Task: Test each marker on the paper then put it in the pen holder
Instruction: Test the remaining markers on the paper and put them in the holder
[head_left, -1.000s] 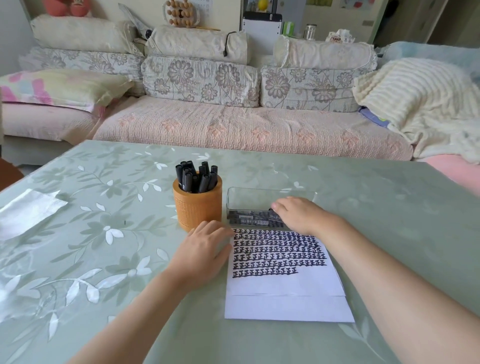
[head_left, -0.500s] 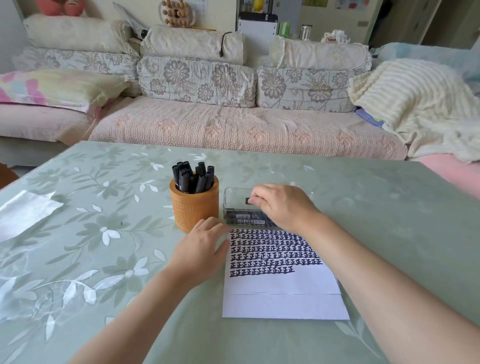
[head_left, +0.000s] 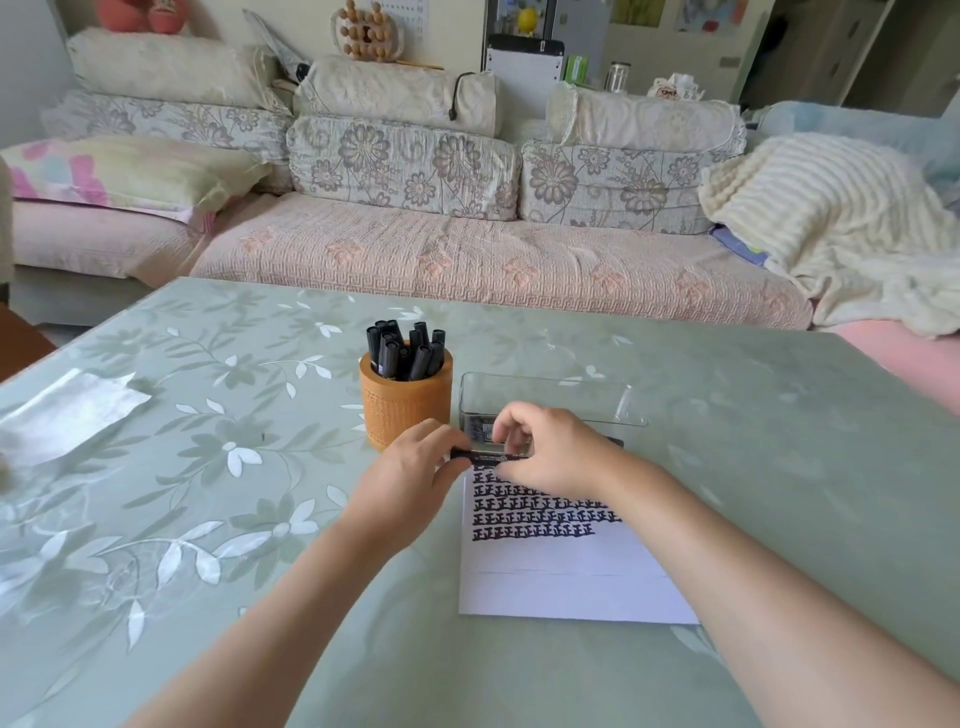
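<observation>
A black marker (head_left: 491, 457) lies level between my two hands, just above the top edge of the white paper (head_left: 566, 587). My left hand (head_left: 410, 480) pinches its left end. My right hand (head_left: 550, 452) grips its right part with curled fingers. Rows of black test marks (head_left: 540, 512) cover the paper's upper half. An orange pen holder (head_left: 405, 402) stands to the left, packed with several black markers (head_left: 402, 351). Behind my hands a clear plastic box (head_left: 550, 402) holds more markers, mostly hidden.
The table (head_left: 208, 519) has a green floral cover. A crumpled clear plastic sheet (head_left: 67, 410) lies at its left edge. A sofa (head_left: 467, 260) with cushions and a cream blanket (head_left: 831, 223) runs along behind the table.
My right hand lifted a marker out of the clear box and brought it toward me. My left hand left the paper's corner and took hold of the marker's left end.
</observation>
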